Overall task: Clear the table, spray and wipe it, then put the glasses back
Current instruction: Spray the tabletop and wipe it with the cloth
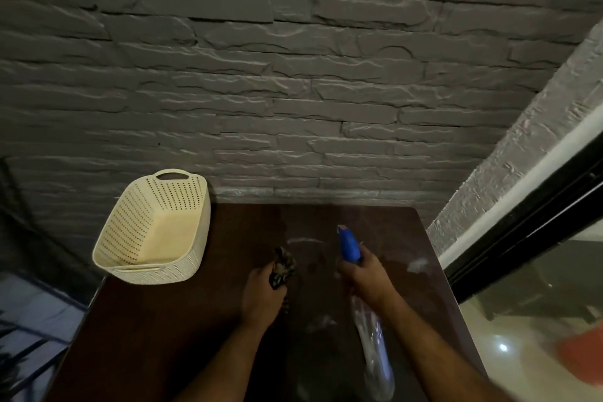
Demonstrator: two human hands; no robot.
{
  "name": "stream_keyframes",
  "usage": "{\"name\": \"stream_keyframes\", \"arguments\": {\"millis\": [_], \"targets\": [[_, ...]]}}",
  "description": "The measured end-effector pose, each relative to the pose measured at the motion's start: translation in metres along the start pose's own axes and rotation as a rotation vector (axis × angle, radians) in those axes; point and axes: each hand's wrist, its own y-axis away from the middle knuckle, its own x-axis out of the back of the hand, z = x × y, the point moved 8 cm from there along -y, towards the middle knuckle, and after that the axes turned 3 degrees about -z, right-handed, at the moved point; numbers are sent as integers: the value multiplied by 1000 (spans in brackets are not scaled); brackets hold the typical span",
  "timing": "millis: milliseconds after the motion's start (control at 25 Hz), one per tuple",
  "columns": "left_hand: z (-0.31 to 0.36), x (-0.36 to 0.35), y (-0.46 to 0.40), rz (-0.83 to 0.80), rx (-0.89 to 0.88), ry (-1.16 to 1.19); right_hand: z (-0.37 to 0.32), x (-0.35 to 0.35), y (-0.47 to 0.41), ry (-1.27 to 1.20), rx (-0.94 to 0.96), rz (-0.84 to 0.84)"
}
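Note:
A dark brown table (163,336) fills the lower middle of the view, with faint wet streaks on its far part. My right hand (367,274) grips a spray bottle with a blue head (349,243) and a clear body (375,356), nozzle pointing toward the far edge. My left hand (262,292) holds a bunched dark patterned cloth (283,266) just above the tabletop, left of the bottle. No glasses are visible.
A cream perforated plastic basket (153,228) sits tilted at the table's far left corner, open side facing me. A grey stone wall (293,75) stands right behind the table. A black-framed glass pane (522,238) runs along the right side.

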Motion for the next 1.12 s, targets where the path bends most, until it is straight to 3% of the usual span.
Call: {"name": "stream_keyframes", "arguments": {"millis": [280,520,680,760,960,1120], "targets": [[-14,4,20,110,70,52,-35,-7,-49,178,53,-92],[4,-2,42,205,138,48,-33,45,-63,177,53,-128],[9,-12,54,227,179,29,-10,84,-62,161,-10,-54],[16,-18,61,237,192,21,-6,86,-57,151,18,-100],[29,-24,73,269,210,18,7,37,-22,96,5,-396],[27,-25,86,289,236,11,23,48,-17,86,-34,-312]]}}
